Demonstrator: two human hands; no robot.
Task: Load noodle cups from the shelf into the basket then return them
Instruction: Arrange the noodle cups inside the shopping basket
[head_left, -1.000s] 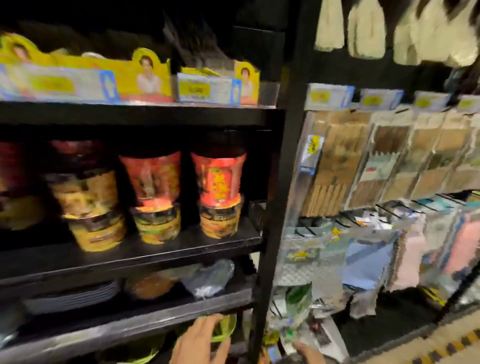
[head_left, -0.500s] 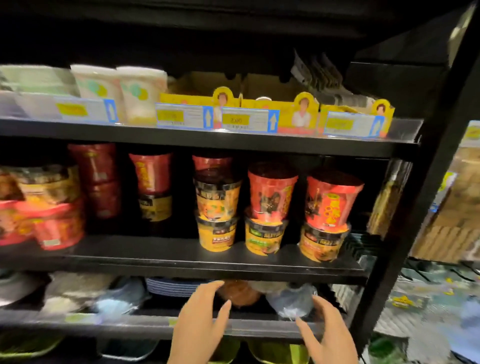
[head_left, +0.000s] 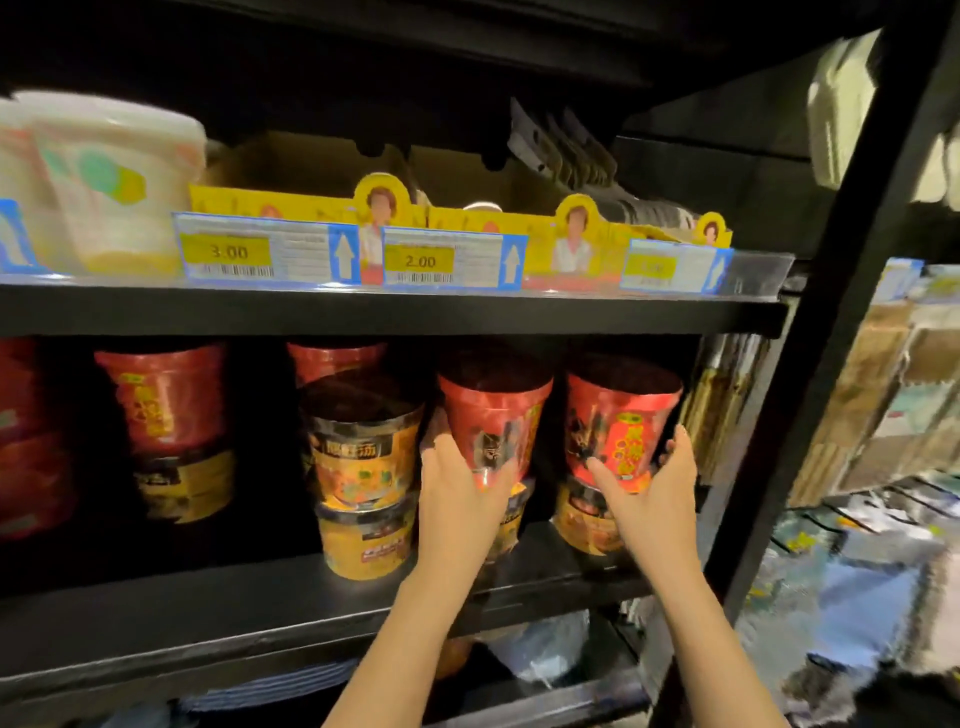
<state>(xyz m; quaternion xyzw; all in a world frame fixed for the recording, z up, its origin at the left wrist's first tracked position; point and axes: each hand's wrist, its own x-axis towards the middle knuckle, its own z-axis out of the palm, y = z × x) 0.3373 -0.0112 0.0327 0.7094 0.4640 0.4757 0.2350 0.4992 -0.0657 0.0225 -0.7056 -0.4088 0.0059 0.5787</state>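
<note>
Both hands, below the shelf edge half a second ago, now up at the cups. Left hand (head_left: 457, 486): I have its fingers and thumb curled round the middle red noodle cup (head_left: 493, 415). Right hand (head_left: 652, 486): cupped round the right red noodle cup (head_left: 621, 421). Both cups sit atop lower cups on the middle shelf (head_left: 260, 597). Basket: not in view. Progress, my estimate: first pick only; loading and return outstanding
</note>
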